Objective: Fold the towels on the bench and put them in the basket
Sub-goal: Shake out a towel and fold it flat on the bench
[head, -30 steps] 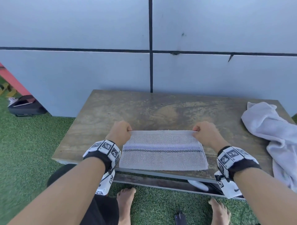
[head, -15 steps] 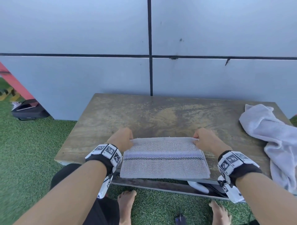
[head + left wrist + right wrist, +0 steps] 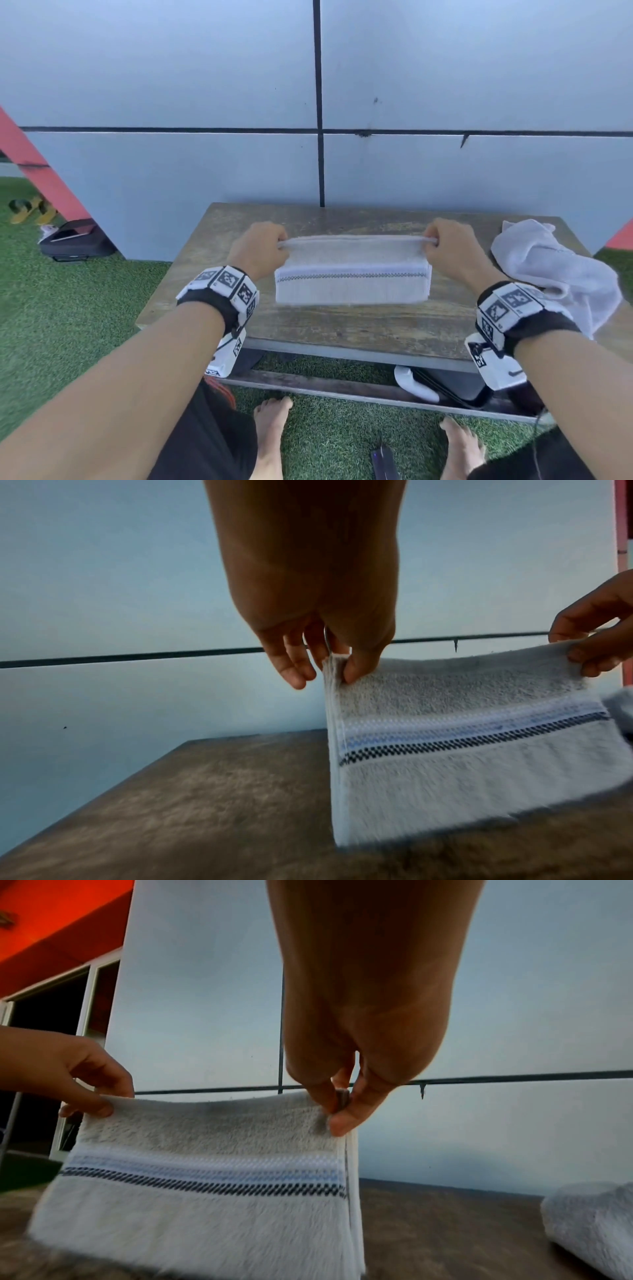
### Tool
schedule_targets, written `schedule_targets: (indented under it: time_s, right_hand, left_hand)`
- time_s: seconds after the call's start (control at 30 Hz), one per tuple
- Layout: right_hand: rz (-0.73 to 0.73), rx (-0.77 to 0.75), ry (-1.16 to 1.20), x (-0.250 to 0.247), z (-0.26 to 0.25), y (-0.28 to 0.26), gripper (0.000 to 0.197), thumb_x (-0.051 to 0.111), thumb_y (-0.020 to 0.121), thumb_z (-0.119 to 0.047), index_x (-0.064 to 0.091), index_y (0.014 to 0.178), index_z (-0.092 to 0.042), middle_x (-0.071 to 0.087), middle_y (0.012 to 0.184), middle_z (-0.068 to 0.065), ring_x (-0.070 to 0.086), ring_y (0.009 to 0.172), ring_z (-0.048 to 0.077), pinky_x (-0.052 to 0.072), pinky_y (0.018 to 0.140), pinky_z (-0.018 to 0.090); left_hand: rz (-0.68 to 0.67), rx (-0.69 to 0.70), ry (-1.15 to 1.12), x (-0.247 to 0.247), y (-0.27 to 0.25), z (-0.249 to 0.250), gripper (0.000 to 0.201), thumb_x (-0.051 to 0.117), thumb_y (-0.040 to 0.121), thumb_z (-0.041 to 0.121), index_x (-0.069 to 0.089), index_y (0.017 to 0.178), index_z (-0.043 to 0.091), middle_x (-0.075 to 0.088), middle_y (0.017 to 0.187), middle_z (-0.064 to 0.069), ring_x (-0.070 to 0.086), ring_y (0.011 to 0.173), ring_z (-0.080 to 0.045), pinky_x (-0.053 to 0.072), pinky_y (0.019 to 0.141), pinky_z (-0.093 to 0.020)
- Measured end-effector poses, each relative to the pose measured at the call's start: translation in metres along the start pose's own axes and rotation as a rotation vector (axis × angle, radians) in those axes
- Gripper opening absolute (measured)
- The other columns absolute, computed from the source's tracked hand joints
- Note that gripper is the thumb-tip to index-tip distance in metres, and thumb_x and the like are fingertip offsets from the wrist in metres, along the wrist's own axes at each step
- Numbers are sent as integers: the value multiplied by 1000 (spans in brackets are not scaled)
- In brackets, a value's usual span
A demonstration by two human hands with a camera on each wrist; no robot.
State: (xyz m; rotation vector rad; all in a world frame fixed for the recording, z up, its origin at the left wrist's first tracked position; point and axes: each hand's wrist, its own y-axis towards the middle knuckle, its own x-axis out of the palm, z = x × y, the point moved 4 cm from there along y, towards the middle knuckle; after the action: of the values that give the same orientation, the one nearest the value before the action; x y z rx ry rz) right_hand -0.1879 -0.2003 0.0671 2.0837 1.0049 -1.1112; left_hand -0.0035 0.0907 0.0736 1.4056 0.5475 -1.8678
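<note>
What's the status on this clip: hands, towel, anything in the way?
Left hand and right hand each pinch a top corner of the striped towel. It hangs above the bench. Crumpled white towel lies to its right, unfolded. Basket not in view.

Both bare forearms extend forward side by side, each wrist strapped with a black band carrying white blocks printed with square black markers. The left hand [image 3: 258, 248] is raised, knuckles up, its thumb and fingers [image 3: 359, 666] pinching the left top corner of a folded white towel with a blue and black stripe [image 3: 352, 274]. The right hand [image 3: 448, 248] mirrors it at the same height, thumb and fingers [image 3: 342, 1123] pinching the right top corner. Two bare feet stand below.
</note>
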Motion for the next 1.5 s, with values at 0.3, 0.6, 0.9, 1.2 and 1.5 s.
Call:
schedule_targets:
  time_s: [0.3, 0.6, 0.9, 1.2, 1.5]
  right_hand:
    - [-193, 4, -140, 18, 28, -44, 20, 58, 85, -1, 68, 94, -16, 67, 103, 6, 61, 95, 27, 48, 83, 33]
    - [-238, 337, -13, 67, 65, -74, 28, 56, 96, -30, 60, 83, -5, 66, 79, 13, 59, 66, 26, 43, 56, 30]
    - [-135, 346, 53, 82, 59, -55, 28, 53, 99, -32, 60, 88, -7, 66, 82, 11, 61, 71, 26, 43, 55, 31]
    - [-52, 281, 105, 59, 53, -50, 34, 48, 86, -14, 27, 60, -16, 30, 52, 2, 26, 51, 19, 27, 53, 32]
    - [-243, 292, -32, 77, 64, -59, 45, 59, 86, -17, 31, 49, -18, 31, 42, -3, 31, 40, 18, 36, 51, 27]
  left_hand:
    - [-123, -37, -39, 24, -38, -12, 18, 75, 80, 20, 65, 95, 24, 57, 108, -1, 54, 93, -18, 44, 77, -30]
    - [-222, -372, -180, 97, -55, -36, 41, 58, 93, 33, 39, 62, 13, 39, 51, 1, 40, 47, -20, 31, 54, -28]
    - [-84, -413, -199, 100, -48, -34, 45, 61, 87, 26, 32, 54, 20, 34, 47, 2, 36, 45, -19, 34, 51, -25]
    - [-14, -431, -317, 84, -48, -35, 41, 59, 78, 26, 29, 52, 20, 28, 48, 1, 29, 49, -19, 30, 53, -30]
    - [-36, -483, -312, 91, -61, -34, 27, 66, 84, 17, 51, 62, 13, 57, 61, -10, 51, 59, -18, 37, 46, -21]
